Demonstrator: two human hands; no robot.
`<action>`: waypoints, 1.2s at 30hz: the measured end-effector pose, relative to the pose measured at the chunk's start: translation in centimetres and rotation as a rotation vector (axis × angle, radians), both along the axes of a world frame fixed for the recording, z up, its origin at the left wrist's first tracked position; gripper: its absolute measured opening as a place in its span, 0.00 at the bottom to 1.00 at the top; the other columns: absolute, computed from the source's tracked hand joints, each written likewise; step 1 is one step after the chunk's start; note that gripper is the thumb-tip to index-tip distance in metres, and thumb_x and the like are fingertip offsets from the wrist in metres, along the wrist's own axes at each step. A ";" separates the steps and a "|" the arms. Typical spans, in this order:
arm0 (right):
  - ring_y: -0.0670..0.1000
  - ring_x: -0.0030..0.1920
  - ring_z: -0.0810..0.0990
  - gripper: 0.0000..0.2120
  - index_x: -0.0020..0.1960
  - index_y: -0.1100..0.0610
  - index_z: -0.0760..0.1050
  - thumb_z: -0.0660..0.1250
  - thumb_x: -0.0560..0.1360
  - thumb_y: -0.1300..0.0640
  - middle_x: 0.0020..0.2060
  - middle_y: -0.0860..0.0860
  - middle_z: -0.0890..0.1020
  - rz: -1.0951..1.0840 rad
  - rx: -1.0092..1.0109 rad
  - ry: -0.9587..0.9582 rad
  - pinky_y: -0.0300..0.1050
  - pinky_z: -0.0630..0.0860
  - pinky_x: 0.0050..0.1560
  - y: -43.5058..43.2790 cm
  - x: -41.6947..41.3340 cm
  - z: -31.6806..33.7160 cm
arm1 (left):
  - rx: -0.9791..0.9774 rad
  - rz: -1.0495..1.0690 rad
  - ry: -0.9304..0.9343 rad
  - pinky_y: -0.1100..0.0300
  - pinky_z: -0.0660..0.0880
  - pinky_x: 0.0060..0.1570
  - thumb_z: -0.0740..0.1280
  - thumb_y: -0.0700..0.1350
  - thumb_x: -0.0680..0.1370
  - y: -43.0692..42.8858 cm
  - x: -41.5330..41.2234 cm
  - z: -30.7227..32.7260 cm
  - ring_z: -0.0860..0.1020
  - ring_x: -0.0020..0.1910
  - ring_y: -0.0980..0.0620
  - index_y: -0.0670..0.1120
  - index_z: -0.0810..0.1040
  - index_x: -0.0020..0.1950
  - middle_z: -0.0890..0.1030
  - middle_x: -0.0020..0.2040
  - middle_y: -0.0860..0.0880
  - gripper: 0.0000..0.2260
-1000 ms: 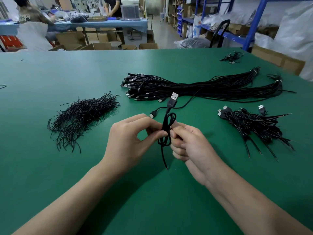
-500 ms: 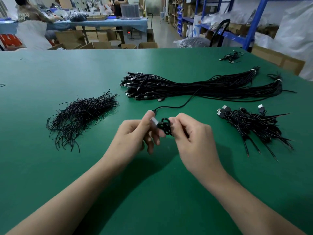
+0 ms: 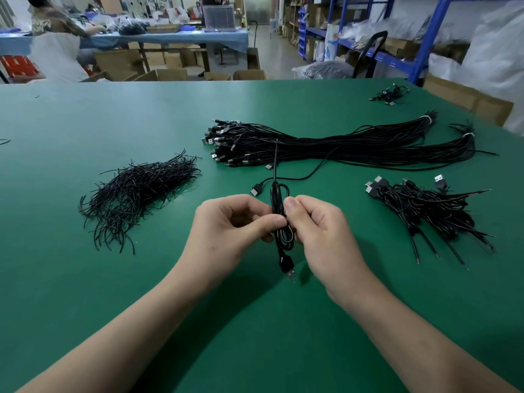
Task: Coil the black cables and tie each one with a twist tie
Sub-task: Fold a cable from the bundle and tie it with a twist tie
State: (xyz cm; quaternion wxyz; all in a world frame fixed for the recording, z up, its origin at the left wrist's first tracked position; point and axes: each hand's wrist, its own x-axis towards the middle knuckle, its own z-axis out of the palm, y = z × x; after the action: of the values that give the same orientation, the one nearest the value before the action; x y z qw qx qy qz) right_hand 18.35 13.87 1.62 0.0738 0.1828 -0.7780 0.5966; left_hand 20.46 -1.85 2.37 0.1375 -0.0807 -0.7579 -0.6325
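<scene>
This is a packing or assembly workshop inside a warehouse. A wide green work table (image 3: 85,279) carries a bulk bundle of black cables (image 3: 354,146) and a heap of twist ties (image 3: 136,191). Beyond it stand blue steel shelving (image 3: 428,38), cardboard boxes (image 3: 170,74) and another bench (image 3: 221,41) heaped, it seems, with similar stock.

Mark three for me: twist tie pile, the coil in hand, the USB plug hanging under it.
twist tie pile (image 3: 139,191), head view, middle of the heap
coil (image 3: 275,199), head view, strands between the two thumbs
USB plug (image 3: 287,263), head view, black plug body
</scene>
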 end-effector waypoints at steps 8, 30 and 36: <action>0.44 0.23 0.54 0.19 0.34 0.53 0.68 0.60 0.84 0.56 0.22 0.43 0.60 0.151 -0.347 -0.383 0.36 0.53 0.24 0.1 0.0 0.4 | -0.522 0.192 0.525 0.74 0.68 0.41 0.77 0.46 0.74 -0.2 0.2 0.2 0.78 0.38 0.62 0.44 0.85 0.45 0.83 0.39 0.54 0.06; 0.45 0.29 0.64 0.21 0.33 0.57 0.65 0.62 0.82 0.50 0.25 0.49 0.68 -0.056 0.052 0.130 0.47 0.64 0.31 0.2 -0.3 -0.1 | 0.075 -0.197 -0.257 0.63 0.59 0.28 0.75 0.59 0.72 -0.5 -0.5 -0.4 0.63 0.30 0.49 0.48 0.84 0.40 0.82 0.34 0.49 0.14; 0.56 0.33 0.66 0.27 0.41 0.69 0.68 0.60 0.79 0.42 0.32 0.65 0.69 0.082 -0.056 -0.076 0.62 0.67 0.36 0.0 -0.5 -0.1 | -0.026 -0.130 -0.091 0.69 0.74 0.36 0.76 0.48 0.72 -0.5 -0.2 0.5 0.81 0.34 0.58 0.48 0.85 0.40 0.86 0.37 0.50 0.04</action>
State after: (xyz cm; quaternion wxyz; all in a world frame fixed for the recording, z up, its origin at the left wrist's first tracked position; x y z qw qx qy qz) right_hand 17.82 13.89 1.56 0.0250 0.1897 -0.7550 0.6272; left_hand 20.25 -2.36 2.86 0.0607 -0.1027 -0.7646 -0.6334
